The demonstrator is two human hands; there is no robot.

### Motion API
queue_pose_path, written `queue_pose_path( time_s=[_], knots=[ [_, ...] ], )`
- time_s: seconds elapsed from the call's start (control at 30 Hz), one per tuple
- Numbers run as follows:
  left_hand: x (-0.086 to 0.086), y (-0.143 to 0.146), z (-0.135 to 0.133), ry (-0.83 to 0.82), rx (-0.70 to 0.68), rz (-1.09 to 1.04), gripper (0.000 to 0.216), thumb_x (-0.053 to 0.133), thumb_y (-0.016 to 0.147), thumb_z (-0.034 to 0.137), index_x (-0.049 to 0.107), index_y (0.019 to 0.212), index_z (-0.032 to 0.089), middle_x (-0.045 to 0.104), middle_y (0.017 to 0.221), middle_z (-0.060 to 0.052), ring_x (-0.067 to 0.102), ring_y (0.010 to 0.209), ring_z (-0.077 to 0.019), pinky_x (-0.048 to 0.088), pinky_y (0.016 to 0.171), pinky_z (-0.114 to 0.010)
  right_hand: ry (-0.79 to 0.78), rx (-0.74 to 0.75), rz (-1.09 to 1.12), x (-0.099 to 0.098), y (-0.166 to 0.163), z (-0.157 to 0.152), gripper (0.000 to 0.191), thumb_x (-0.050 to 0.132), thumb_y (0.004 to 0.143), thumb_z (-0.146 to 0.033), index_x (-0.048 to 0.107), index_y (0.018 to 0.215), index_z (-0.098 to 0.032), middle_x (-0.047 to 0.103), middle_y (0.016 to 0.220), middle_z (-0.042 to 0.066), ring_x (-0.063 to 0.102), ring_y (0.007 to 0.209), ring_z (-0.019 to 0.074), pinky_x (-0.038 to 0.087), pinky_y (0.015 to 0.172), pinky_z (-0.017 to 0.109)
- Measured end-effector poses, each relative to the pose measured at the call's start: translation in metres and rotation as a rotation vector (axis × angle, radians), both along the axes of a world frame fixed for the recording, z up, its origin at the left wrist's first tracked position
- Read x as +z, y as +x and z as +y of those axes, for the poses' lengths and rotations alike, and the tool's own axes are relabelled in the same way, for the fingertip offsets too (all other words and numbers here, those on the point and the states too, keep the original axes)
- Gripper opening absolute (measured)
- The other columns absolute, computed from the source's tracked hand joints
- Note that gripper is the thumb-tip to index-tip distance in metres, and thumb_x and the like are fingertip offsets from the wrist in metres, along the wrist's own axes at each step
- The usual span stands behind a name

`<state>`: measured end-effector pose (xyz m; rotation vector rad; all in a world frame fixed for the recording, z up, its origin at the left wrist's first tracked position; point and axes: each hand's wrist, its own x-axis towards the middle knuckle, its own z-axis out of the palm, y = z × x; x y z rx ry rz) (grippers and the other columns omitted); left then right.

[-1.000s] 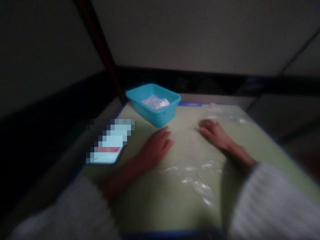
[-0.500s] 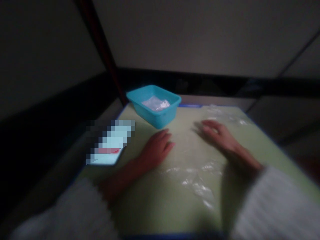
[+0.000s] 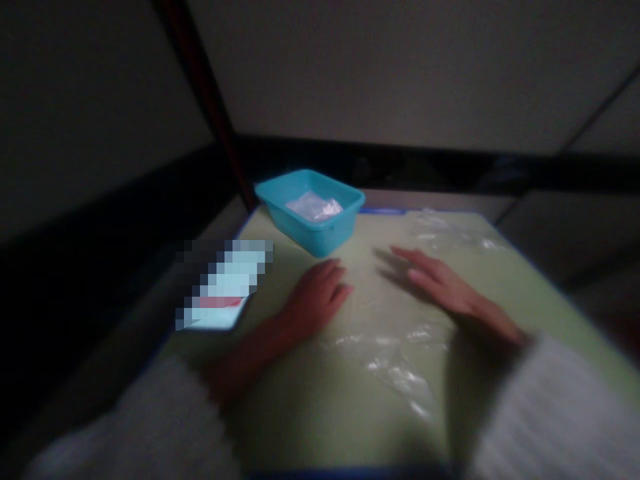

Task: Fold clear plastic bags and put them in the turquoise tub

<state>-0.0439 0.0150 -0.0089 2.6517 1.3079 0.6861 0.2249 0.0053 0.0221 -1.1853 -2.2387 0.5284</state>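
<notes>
A clear plastic bag (image 3: 395, 347) lies flat on the pale green mat (image 3: 320, 400). My left hand (image 3: 315, 297) rests palm down on the bag's left part, fingers loosely curled and holding nothing. My right hand (image 3: 440, 283) lies flat on the bag's far right part with its fingers stretched out toward the left. Both wrists come out of white knit sleeves.
A teal plastic tub (image 3: 313, 208) with clear bags inside stands at the mat's far left corner. More clear plastic (image 3: 450, 233) lies at the far right. A blurred-out flat object (image 3: 223, 287) sits at the mat's left edge. Dark walls surround the table.
My right hand has slid leftward across the bag and its fingers have stretched out flatter. My left hand has stayed in place.
</notes>
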Motion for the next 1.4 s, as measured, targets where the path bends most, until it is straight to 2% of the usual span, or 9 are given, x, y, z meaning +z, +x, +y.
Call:
queue_pose_path(
  time_s=[0.1, 0.3, 0.63, 0.8, 0.9, 1.0, 1.17, 1.27, 1.4],
  knots=[
    [-0.001, -0.001, 0.0, 0.003, -0.002, 0.009, 0.033, 0.043, 0.091, 0.032, 0.057, 0.113, 0.011, 0.054, 0.128, -0.015, 0.048, 0.122, -0.0244, 0.037, 0.106, -0.04, -0.001, 0.167, -0.326, -0.009, -0.002, -0.002, 0.07, 0.035, 0.091, -0.059, 0.018, 0.148, -0.022, 0.021, 0.153, 0.011, 0.022, 0.139, 0.029, 0.009, 0.112, 0.057],
    [-0.002, -0.001, 0.0, 0.018, -0.005, 0.022, 0.034, 0.043, 0.091, 0.033, 0.057, 0.113, 0.011, 0.054, 0.128, -0.015, 0.047, 0.122, -0.0246, 0.037, 0.107, -0.04, 0.181, 0.153, -0.436, -0.017, -0.007, -0.001, 0.077, 0.031, 0.091, -0.06, -0.001, 0.149, -0.02, 0.01, 0.154, 0.012, 0.012, 0.141, 0.0282, 0.009, 0.112, 0.055],
    [0.0, -0.001, -0.001, -0.009, -0.002, 0.006, 0.031, 0.043, 0.091, 0.033, 0.056, 0.113, 0.016, 0.053, 0.129, -0.013, 0.047, 0.123, -0.0247, 0.037, 0.106, -0.044, 0.128, 0.172, -0.43, -0.019, -0.017, 0.005, 0.072, 0.032, 0.092, -0.058, 0.015, 0.149, -0.017, 0.023, 0.151, 0.016, 0.022, 0.139, 0.029, 0.013, 0.111, 0.056],
    [0.001, -0.001, -0.001, -0.027, -0.004, 0.002, 0.033, 0.042, 0.09, 0.032, 0.055, 0.115, 0.013, 0.053, 0.128, -0.014, 0.047, 0.122, -0.0254, 0.037, 0.106, -0.043, 0.118, 0.18, -0.312, 0.0, -0.009, -0.005, 0.061, 0.042, 0.091, -0.052, 0.033, 0.143, -0.019, 0.035, 0.148, 0.014, 0.031, 0.136, 0.0292, 0.019, 0.109, 0.057],
    [0.002, -0.001, -0.002, -0.021, 0.005, -0.008, 0.034, 0.042, 0.091, 0.031, 0.054, 0.115, 0.011, 0.051, 0.131, -0.016, 0.045, 0.124, -0.026, 0.036, 0.106, -0.044, 0.042, 0.317, -0.249, 0.019, -0.009, -0.021, 0.032, 0.048, 0.092, -0.039, 0.063, 0.113, -0.02, 0.064, 0.116, 0.01, 0.057, 0.11, 0.0225, 0.043, 0.094, 0.042],
    [0.01, -0.001, -0.004, -0.026, -0.04, -0.092, 0.031, 0.044, 0.089, 0.027, 0.056, 0.112, 0.01, 0.052, 0.129, -0.016, 0.046, 0.122, -0.0252, 0.036, 0.105, -0.043, -0.13, 0.482, -0.279, 0.034, -0.016, -0.044, 0.017, 0.056, 0.088, -0.029, 0.069, 0.086, -0.018, 0.067, 0.082, 0.004, 0.062, 0.079, 0.0148, 0.048, 0.074, 0.029],
    [0.041, -0.006, -0.01, -0.386, -0.329, -0.201, 0.021, 0.046, 0.088, 0.023, 0.064, 0.086, 0.013, 0.066, 0.091, -0.007, 0.061, 0.086, -0.0166, 0.047, 0.08, -0.028, -0.118, 0.607, -0.338, 0.038, -0.031, -0.079, 0.006, 0.07, 0.075, -0.028, 0.068, 0.073, -0.022, 0.067, 0.077, 0.0, 0.061, 0.078, 0.0156, 0.045, 0.072, 0.03],
    [0.051, -0.01, -0.013, -0.608, -0.458, -0.208, 0.02, 0.051, 0.087, 0.025, 0.067, 0.085, 0.013, 0.07, 0.087, -0.005, 0.063, 0.081, -0.0151, 0.046, 0.075, -0.023, -0.083, 0.585, -0.378, 0.034, -0.035, -0.089, 0.005, 0.066, 0.072, -0.019, 0.066, 0.068, -0.022, 0.068, 0.075, 0.0, 0.061, 0.076, 0.0166, 0.045, 0.072, 0.031],
    [0.048, -0.013, -0.013, -0.717, -0.515, -0.198, 0.018, 0.055, 0.086, 0.026, 0.068, 0.088, 0.014, 0.071, 0.088, -0.005, 0.064, 0.081, -0.0146, 0.045, 0.074, -0.022, -0.063, 0.54, -0.42, 0.034, -0.037, -0.091, 0.013, 0.058, 0.068, -0.009, 0.064, 0.066, -0.021, 0.068, 0.072, 0.001, 0.061, 0.074, 0.0176, 0.046, 0.071, 0.032]
  ],
)
